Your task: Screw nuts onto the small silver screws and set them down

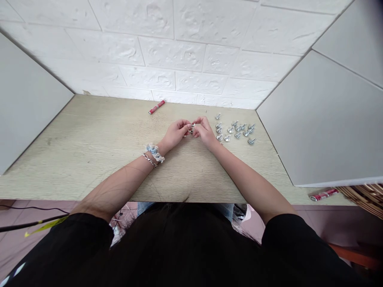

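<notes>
My left hand (175,134) and my right hand (205,130) meet over the middle of the wooden table (89,151). The fingers of both are pinched together on a small shiny metal piece (192,126) held between them. My left wrist wears a chain bracelet and a pale blue scrunchie (154,152). Several small silver metal parts (236,129) lie scattered on the table just right of my right hand.
A red tube (156,107) lies near the back wall. Grey partition panels stand at the left (26,115) and right (326,131). Another red tube (323,195) and a wicker basket (366,195) sit at the right, by the table's front edge.
</notes>
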Available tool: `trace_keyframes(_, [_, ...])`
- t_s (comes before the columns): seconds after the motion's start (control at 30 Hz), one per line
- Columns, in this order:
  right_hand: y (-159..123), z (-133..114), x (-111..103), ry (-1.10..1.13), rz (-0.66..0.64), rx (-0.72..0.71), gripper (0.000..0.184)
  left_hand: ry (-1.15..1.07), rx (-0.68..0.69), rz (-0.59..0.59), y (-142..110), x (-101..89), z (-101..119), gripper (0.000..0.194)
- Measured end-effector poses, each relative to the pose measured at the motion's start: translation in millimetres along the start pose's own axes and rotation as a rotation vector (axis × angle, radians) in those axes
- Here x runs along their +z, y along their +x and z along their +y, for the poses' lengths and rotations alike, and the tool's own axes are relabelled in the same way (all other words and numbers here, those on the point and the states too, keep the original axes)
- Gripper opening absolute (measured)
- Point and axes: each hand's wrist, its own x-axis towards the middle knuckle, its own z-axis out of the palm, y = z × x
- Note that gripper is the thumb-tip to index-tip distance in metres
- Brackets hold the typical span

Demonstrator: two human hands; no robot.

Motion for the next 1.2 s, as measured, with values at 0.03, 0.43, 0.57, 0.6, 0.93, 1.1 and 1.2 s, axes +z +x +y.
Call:
trace_keyframes(0.03, [0.1,0.3,0.3,-0.018,0.012,0.007,0.017,0.008,0.003,0.006,-0.1,0.2,0.4,0.015])
trace_keyframes(0.43, [1.0,2.9,-1.9,-0.171,-0.047,-0.014,0.032,0.017,0.031,-0.025,-1.6,1.3,4.8,0.013])
trace_keyframes(0.57, [-0.7,0.1,-1.3,-0.022,-0.024,-0.016,0.014,0.033,0.019,-0.008,0.0,0.4,0.2,0.012])
trace_keyframes(0.6, [-0.8,-0.4,-0.8,-0.001,-0.011,-0.007,0.017,0.034,0.019,-0.002,0.4,0.3,-0.5,0.012])
trace_keyframes(0.93, [-0.5,-3.0,0.7,-0.218,0.048,0.056,0.064,0.064,0.037,-0.016,-1.9,1.3,5.2,0.012])
trace_keyframes(1.1, [-0.9,-1.4,-1.5,-0.246,0.006,0.023,0.064,0.064,0.044,-0.025,-0.7,0.6,2.6,0.012])
trace_keyframes(1.2, [-0.2,0.6,-1.6,-0.180,-0.013,0.025,0.045,0.051,0.047,-0.018,1.1,-0.1,-0.5,0.011])
